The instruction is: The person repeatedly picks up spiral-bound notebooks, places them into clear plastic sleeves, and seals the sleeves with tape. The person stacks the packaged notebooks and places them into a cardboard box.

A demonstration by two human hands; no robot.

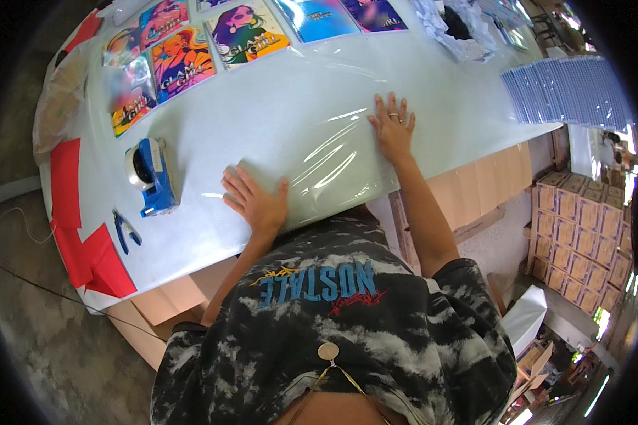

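Observation:
My left hand (254, 202) lies flat with spread fingers near the table's front edge. Farther right, my right hand (393, 129) is also laid flat, a ring on one finger. Both palms press on a shiny clear plastic sheet (333, 145) over the white table. Left of my left hand stands a blue tape dispenser (159, 180) with a roll of tape in it. Beyond that lie blue-handled cutting pliers (126, 232). Several spiral notebooks with colourful illustrated covers (248, 32) are spread along the far side.
Red sheets (66, 184) hang over the table's left edge. A long row of stacked notebooks (567, 92) stands at the right end. Crumpled white wrapping (454, 32) sits at the far right. Brown cartons (581, 234) are piled on the floor to the right.

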